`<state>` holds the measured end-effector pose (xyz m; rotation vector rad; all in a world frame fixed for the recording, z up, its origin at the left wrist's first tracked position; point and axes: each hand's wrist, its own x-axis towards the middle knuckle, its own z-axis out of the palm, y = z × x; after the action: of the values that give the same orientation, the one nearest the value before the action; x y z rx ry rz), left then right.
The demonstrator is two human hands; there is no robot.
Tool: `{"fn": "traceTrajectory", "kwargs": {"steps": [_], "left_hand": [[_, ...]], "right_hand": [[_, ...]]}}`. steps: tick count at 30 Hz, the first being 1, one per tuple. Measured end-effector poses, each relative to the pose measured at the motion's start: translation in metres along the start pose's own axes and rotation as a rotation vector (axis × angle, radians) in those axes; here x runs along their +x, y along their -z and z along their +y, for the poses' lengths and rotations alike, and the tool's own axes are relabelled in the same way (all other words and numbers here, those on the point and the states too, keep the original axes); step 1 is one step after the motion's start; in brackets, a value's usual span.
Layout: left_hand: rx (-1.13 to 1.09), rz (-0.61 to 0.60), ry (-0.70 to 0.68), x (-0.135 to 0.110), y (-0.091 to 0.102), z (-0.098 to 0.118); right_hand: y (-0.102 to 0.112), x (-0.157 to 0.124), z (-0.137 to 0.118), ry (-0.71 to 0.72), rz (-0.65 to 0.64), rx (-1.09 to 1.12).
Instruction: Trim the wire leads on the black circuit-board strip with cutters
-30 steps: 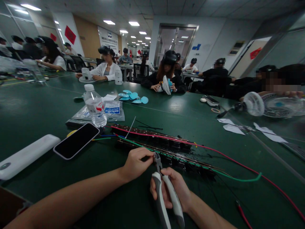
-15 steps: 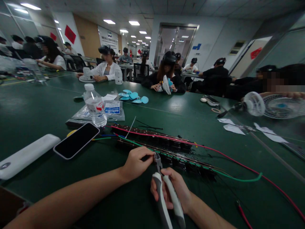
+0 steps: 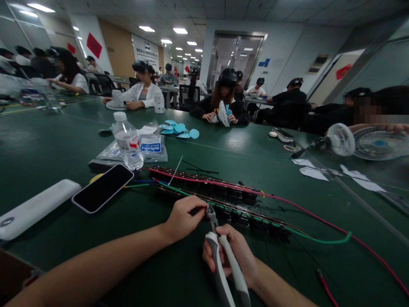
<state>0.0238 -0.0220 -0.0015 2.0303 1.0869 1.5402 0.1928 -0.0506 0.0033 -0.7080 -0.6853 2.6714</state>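
Right hand [image 3: 244, 251], bottom centre of the frame: fingers and thumb are wrapped around grey-and-white pliers [image 3: 234, 264], the grip only part closed because the handles stand slightly apart. The pliers point up the frame, nose at the centre. Left hand [image 3: 183, 217], left of the nose: thumb and forefinger bend toward each other beside the pliers' tip; whether they have hold of anything cannot be told.

Just beyond both hands, a front dark strip [image 3: 247, 219] lies slantwise on the green table [image 3: 47, 149], with a green wire [image 3: 332, 241] along it that extends to the right. Behind it lies a rear dark strip [image 3: 246, 194], crossed lengthwise by a red wire [image 3: 223, 184]. A thin pale tie [image 3: 175, 170] sticks up at an angle near the strips' left ends.

At centre left are a white oblong device [image 3: 38, 209], a phone [image 3: 102, 189] lying screen up and an upright water bottle [image 3: 128, 143]. Blue fan blades [image 3: 179, 128] lie farther back. At upper centre, a person in dark clothing [image 3: 204, 104] handles a small white fan [image 3: 223, 114].
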Motion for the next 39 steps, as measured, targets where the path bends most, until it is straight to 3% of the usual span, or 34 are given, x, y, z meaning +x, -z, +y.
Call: {"fn": "traceTrajectory", "kwargs": {"steps": [18,32,39], "left_hand": [[-0.005,-0.069,-0.017,0.004,0.0,0.003],[0.003,-0.013,-0.003,0.001,0.001,0.0],[-0.011,-0.046,-0.027,0.002,0.0,0.001]], "right_hand": [[-0.007,0.001,-0.004,0.19,0.068,0.107],[-0.004,0.001,-0.003,0.064,-0.105,0.027],[-0.002,0.002,-0.001,0.043,-0.097,0.057]]}}
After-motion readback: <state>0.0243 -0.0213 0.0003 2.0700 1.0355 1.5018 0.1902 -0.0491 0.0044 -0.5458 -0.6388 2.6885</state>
